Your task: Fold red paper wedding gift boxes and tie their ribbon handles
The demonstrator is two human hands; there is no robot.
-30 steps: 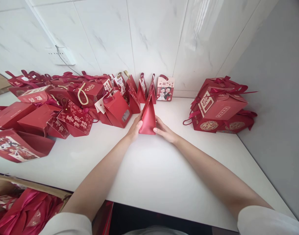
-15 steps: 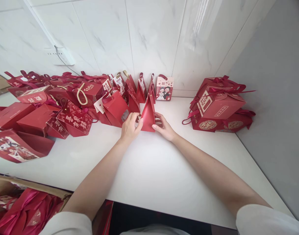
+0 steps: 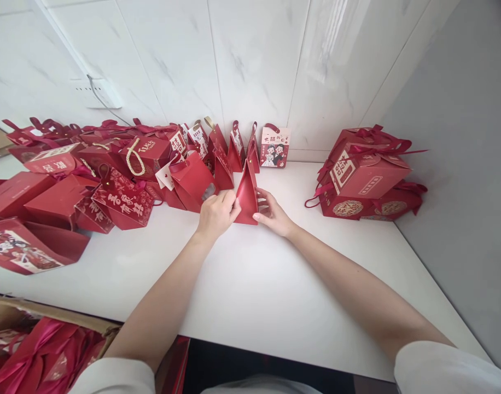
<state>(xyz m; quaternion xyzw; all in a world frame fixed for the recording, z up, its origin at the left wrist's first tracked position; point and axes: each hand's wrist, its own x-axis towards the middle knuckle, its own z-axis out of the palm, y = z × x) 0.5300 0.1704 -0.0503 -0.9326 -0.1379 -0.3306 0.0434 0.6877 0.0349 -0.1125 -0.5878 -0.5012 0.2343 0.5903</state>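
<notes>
A red triangular gift box [image 3: 248, 201] stands on the white table [image 3: 250, 273], its smooth front panel towards me and its peak up. At its left edge is my left hand [image 3: 218, 215], fingers curled in and thumb pressed against them; what the fingertips pinch is partly hidden. My right hand [image 3: 274, 213] grips the right edge, thumb at the front and fingers along the side. Just behind stand several slim red boxes with ribbon loops, among them a box with a cartoon couple [image 3: 274, 148].
Many red gift boxes [image 3: 123, 197] crowd the left side. At the right, ribbon-tied boxes [image 3: 367, 169] are stacked near a grey panel [image 3: 451, 180]. A cardboard carton [image 3: 57, 309] with red packages is at lower left. A tiled wall [image 3: 254, 60] rises behind.
My left hand has curled its fingers in more and shifted slightly towards me and left. The gift box has come slightly nearer. My right hand stays nearly in place.
</notes>
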